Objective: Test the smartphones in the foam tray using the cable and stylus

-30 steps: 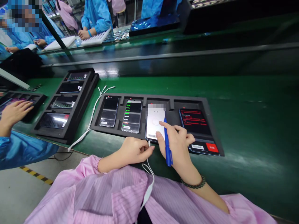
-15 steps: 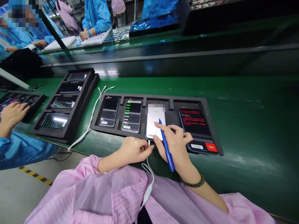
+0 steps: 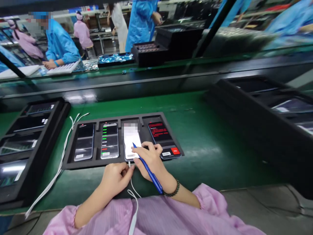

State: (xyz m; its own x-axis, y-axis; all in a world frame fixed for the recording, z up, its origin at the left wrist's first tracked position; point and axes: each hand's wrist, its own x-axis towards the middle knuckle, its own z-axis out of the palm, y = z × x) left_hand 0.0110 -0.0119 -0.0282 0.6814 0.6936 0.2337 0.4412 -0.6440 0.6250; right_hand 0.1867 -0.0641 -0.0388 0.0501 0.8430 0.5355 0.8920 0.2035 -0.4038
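My left hand (image 3: 116, 178) is closed, thumb and forefinger pinching the plug of a white charging cable (image 3: 135, 209) at the bottom edge of a white-screened phone (image 3: 130, 138). Between the fingers of my right hand (image 3: 154, 163) is a blue pen (image 3: 151, 175), its tip over that lit screen. The phone lies in a black foam tray (image 3: 96, 164). To its left are a dark-screened phone (image 3: 84, 143) and a phone with green text (image 3: 110, 142). Right of it, a phone with red text (image 3: 160, 137) lies partly behind my right hand.
Stacked black trays of phones (image 3: 36, 153) stand at the left; a taller stack of trays (image 3: 244, 114) is at the right. Loose white cables (image 3: 57, 173) lie beside the middle tray. Across the bench, a person in blue (image 3: 60, 42) works near black boxes (image 3: 149, 54).
My view has swung to the right, bringing the right-hand tray stack into sight. Both hands remain at the white-screened phone, still holding the cable and the pen.
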